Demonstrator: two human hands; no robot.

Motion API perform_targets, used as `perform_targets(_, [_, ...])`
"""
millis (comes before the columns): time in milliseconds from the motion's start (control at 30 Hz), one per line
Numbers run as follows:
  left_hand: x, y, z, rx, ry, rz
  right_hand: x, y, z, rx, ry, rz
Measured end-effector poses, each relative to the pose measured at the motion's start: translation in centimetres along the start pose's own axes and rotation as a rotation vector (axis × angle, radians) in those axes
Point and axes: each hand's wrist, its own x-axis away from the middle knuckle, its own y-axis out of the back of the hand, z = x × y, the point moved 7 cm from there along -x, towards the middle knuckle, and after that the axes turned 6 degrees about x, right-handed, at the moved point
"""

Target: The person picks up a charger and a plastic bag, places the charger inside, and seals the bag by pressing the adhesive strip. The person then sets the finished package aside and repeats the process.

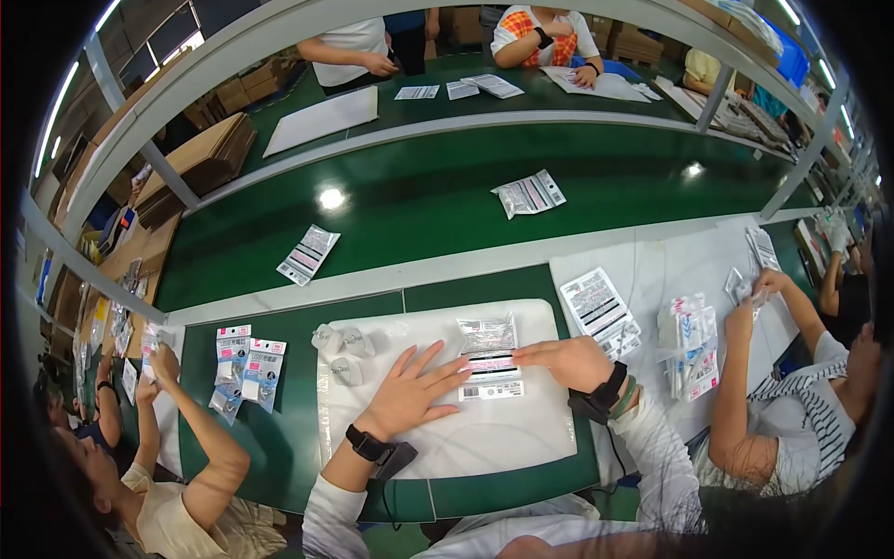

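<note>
On the white work mat lies a small clear plastic bag with a printed card inside. My left hand rests flat with fingers spread, its fingertips at the bag's left edge. From the right, my right hand reaches over with its index finger stretched onto the printed strip; its other fingers are partly hidden beneath. Below that strip shows a white label band with a barcode. Several small white rounded pieces in clear wrap sit at the mat's upper left.
Blue-and-white hanging packs lie left of the mat. At right are flat printed packs and a bundled stack of packs. Beyond a pale rail, two packages lie on the green conveyor belt. Co-workers sit on both sides; others are across the belt.
</note>
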Motion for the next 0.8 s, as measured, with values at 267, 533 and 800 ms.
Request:
perform_targets(267, [0.1, -0.2, 0.1, -0.047, 0.002, -0.029, 0.2, -0.1, -0.2, -0.038, -0.051, -0.023])
perform_targets(533, [0.0, 0.2, -0.2, -0.046, -0.035, -0.045, -3.2, -0.3, 5.5, -0.018, -0.115, -0.131])
perform_targets(800, [0.3, -0.4, 0.2, -0.042, -0.012, -0.032, -3.7, -4.5, 8.9, 0.063, -0.097, 0.029])
